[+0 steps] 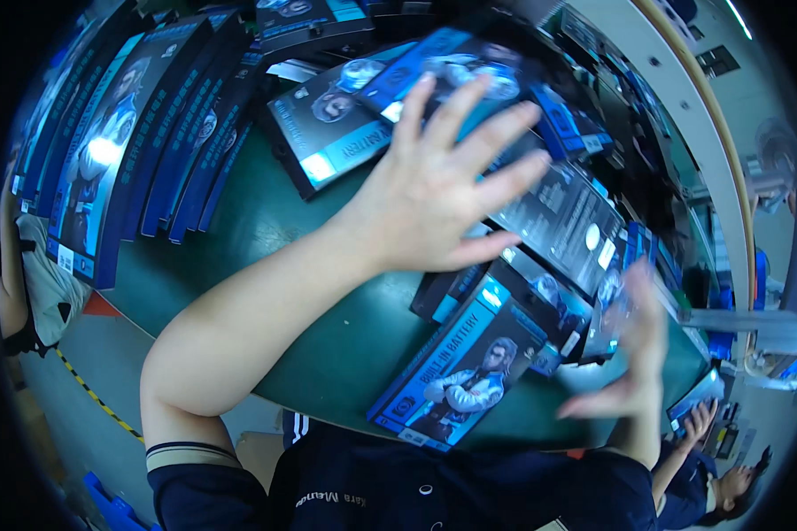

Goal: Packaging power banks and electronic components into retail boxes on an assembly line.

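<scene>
My left hand (447,181) is spread wide, palm down, over a pile of flat dark-blue retail boxes. Its fingertips reach a blurred blue box (478,75); whether they press on it, I cannot tell. Beside that lies a grey-and-blue box (332,119). Below the palm a box with a printed figure (469,372) lies tilted near the table's front edge. Right of it a box with its printed back up (567,226) rests on others. My right hand (633,354), blurred by motion, is at the pile's right side with thumb and fingers apart, holding nothing visible.
A row of upright boxes (155,124) leans together at the left of the green table (310,327). A pale curved frame (708,106) runs along the right. One person (726,482) is at the lower right, another (31,283) at the left edge.
</scene>
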